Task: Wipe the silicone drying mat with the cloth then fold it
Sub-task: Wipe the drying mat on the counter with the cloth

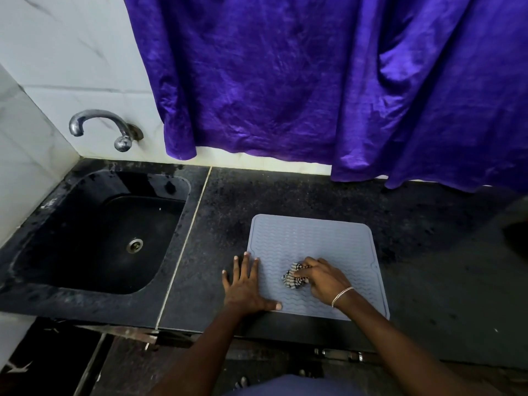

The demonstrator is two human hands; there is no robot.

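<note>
**Head view, cloth on mat.** The right hand [323, 277] grasps a bunched striped cloth [294, 278]. Its fingers curl over the cloth and press it down onto the silicone drying mat [314, 238]. The cloth shows just left of the knuckles, under the fingertips.

The mat is grey-blue, with a wavy ribbed surface and rounded corners. It lies flat and unfolded on the dark stone counter [428, 252]. The grip sits in the mat's near-left part, so most of the mat spreads beyond the grip, toward the wall and to its right. A narrower band lies on the person's side. A chain bracelet [342, 295] circles the right wrist, just behind the grip.

The left hand [245, 284] lies left of the grip and apart from the cloth. It is released, palm down, with the fingers straight and spread across the mat's left edge. The thumb rests on the mat's near-left corner and the outer fingers rest on bare counter.

Well to the left of the grip, past a pale seam in the counter, a dark sink [85, 212] is set into the stone. Its basin shows a round metal drain strainer [135, 245] at the bottom. A metal tap [100, 124] projects from the white tiled wall [71, 67] above the sink's far side.

Beyond the grip a purple curtain [314, 81] hangs against the wall. Its hem reaches the counter's back edge to the right of the grip.
</note>
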